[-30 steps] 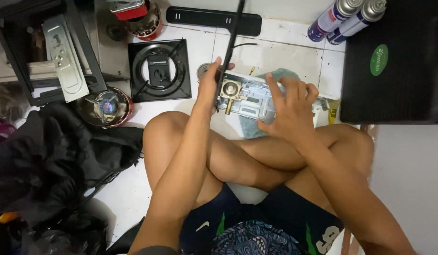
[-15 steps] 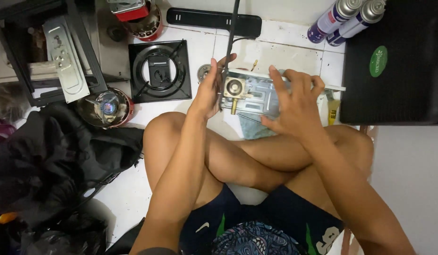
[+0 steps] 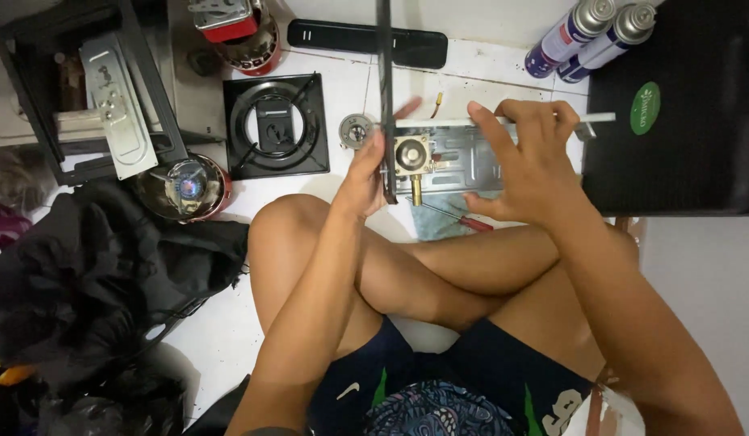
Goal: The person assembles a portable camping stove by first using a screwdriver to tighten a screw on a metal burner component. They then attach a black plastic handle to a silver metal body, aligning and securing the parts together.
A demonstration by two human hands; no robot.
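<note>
I sit cross-legged on a white tiled floor and hold a metal stove chassis (image 3: 463,157) upright in front of my knees. A brass valve (image 3: 412,157) is fixed near its left end. My left hand (image 3: 366,173) grips the chassis's left edge, against a thin black frame edge (image 3: 385,89) that runs upward. Over the right part of the chassis, my right hand (image 3: 528,161) has its fingers curled across the top rim. A screwdriver with a red handle (image 3: 467,220) lies on a grey cloth (image 3: 431,222) just below the chassis.
A black square burner plate (image 3: 277,125) lies to the left, with a small round metal part (image 3: 356,131) beside it. Two gas canisters (image 3: 588,32) lie at the top right next to a black case (image 3: 673,105). A black bar (image 3: 366,40), red-rimmed burners (image 3: 188,186) and dark cloth (image 3: 92,266) fill the left.
I have tipped the chassis up from lying flat to standing on edge. My right hand moved up over its top rim, and the screwdriver and cloth beneath came into view.
</note>
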